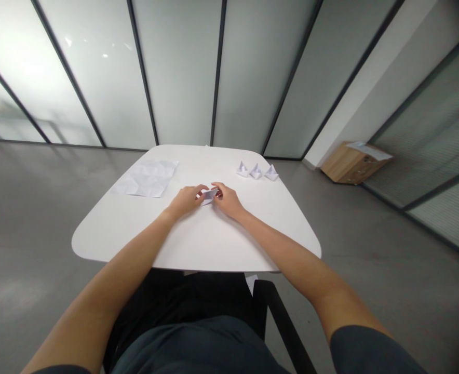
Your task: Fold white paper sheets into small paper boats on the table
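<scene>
A small piece of folded white paper is held between both hands, just above the middle of the white table. My left hand grips its left end, fingers curled round it. On the other end, my right hand pinches the paper with bent fingers. Part of the folded paper is hidden behind the fingers. Beyond my right hand, three folded paper boats stand in a row: a left boat, a middle boat and a right boat.
Creased white paper sheets lie flat on the table at the far left. A black chair armrest is beside me below the table edge. A wooden cabinet stands on the floor at the right. Frosted glass panels rise behind the table.
</scene>
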`<action>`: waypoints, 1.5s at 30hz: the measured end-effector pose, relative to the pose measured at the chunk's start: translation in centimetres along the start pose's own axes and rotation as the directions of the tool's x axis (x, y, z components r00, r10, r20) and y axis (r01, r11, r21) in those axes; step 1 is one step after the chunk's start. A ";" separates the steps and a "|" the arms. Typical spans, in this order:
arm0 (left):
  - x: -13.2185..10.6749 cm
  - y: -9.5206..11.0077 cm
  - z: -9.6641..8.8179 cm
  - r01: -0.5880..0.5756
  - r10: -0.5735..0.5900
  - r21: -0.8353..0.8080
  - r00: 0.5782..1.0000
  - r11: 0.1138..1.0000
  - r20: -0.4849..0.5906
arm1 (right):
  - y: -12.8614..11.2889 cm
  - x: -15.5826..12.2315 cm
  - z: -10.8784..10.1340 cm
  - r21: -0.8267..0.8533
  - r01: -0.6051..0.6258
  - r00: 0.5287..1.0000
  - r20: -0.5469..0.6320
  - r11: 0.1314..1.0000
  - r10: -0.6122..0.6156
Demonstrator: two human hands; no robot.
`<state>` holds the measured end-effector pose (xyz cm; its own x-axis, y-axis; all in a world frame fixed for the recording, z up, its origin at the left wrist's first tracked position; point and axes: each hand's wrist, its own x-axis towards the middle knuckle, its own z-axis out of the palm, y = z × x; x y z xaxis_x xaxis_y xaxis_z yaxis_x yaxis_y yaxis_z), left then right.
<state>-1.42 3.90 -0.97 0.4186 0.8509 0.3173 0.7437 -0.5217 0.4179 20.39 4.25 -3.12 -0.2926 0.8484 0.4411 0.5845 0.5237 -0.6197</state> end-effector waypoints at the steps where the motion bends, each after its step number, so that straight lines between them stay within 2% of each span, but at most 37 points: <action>1: 0.0 -0.1 0.2 0.019 -0.019 -0.025 1.000 1.000 0.003 | -0.1 0.0 0.0 0.025 -0.008 1.000 -0.008 1.000 0.008; 7: 0.0 -0.5 0.3 0.094 -0.084 -0.177 0.994 0.980 0.064 | 0.4 0.1 0.3 0.094 -0.001 1.000 -0.031 0.996 0.004; 12: -0.1 -1.6 -0.1 0.030 -0.021 -0.151 0.998 0.988 0.060 | 0.7 0.2 0.5 0.113 0.033 0.999 -0.017 0.993 -0.031; 17: -0.1 -2.3 -0.3 -0.006 0.024 -0.163 0.993 0.987 0.112 | 0.4 0.0 0.3 0.105 0.036 0.999 0.037 0.994 -0.040; 24: 0.2 -1.9 0.1 -0.034 0.039 -0.061 0.996 0.998 0.080 | 0.6 -0.1 -0.3 -0.019 0.113 0.986 0.122 0.993 -0.109; 32: 0.1 -1.8 0.7 -0.044 0.044 -0.002 0.998 0.999 0.053 | 1.0 -0.1 -0.7 -0.008 0.120 0.974 0.194 0.993 -0.116; 37: 0.1 -1.7 0.9 -0.076 0.074 0.039 0.996 0.996 0.044 | 1.1 0.2 -0.5 0.025 0.085 0.979 0.185 0.996 -0.088; 45: -0.1 -1.1 0.8 -0.093 0.091 0.063 0.995 0.994 0.031 | 1.4 0.3 0.4 -0.096 0.106 0.982 0.166 0.990 -0.089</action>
<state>-1.88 4.41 -2.15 0.5007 0.8013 0.3273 0.7330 -0.5937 0.3321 20.81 5.24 -4.17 -0.4649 0.7994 0.3805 0.6200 0.6008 -0.5047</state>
